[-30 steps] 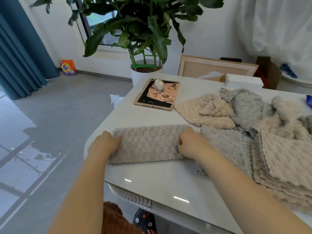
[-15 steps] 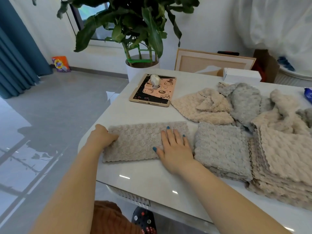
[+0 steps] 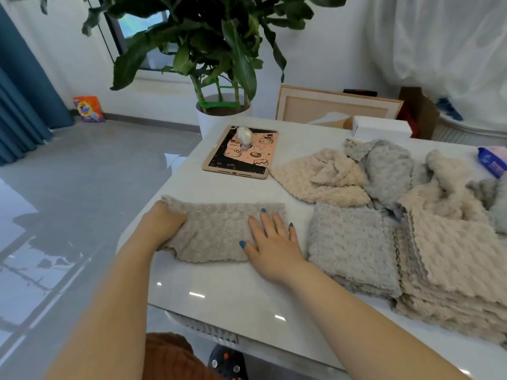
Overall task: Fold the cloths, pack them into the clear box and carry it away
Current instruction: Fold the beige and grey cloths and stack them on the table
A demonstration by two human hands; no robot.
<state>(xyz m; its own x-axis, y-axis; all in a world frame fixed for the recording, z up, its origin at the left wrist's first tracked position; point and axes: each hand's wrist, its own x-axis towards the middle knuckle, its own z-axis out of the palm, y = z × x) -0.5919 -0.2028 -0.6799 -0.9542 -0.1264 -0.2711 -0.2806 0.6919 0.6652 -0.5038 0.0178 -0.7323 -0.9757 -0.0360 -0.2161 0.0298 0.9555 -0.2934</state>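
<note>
Gripping the left end of a folded beige-grey cloth (image 3: 219,231), the left hand (image 3: 164,226) has its fingers curled into the fabric, which bunches and lifts slightly at that edge. The right hand (image 3: 274,242) lies flat on the cloth's right part, fingers straight and spread, palm pressing down and holding nothing. The cloth is a long strip lying across the near-left corner of the white table (image 3: 233,294).

Just right of that hand are 2 stacks of folded cloths, side by side and touching: a low grey stack (image 3: 354,250) and a taller beige stack (image 3: 452,261) whose top cloth sits askew. Behind them a loose heap of unfolded cloths (image 3: 384,174), beige and grey mixed, spreads across the table.

Further back on the left lies a tablet (image 3: 241,157) in a pink cartoon case, with a small white rounded object (image 3: 244,135) resting on it. A white box (image 3: 381,127) sits at the far edge, and a blue packet (image 3: 492,160) at the right edge. Beyond the table stands a potted plant (image 3: 219,50) in a white pot.
</note>
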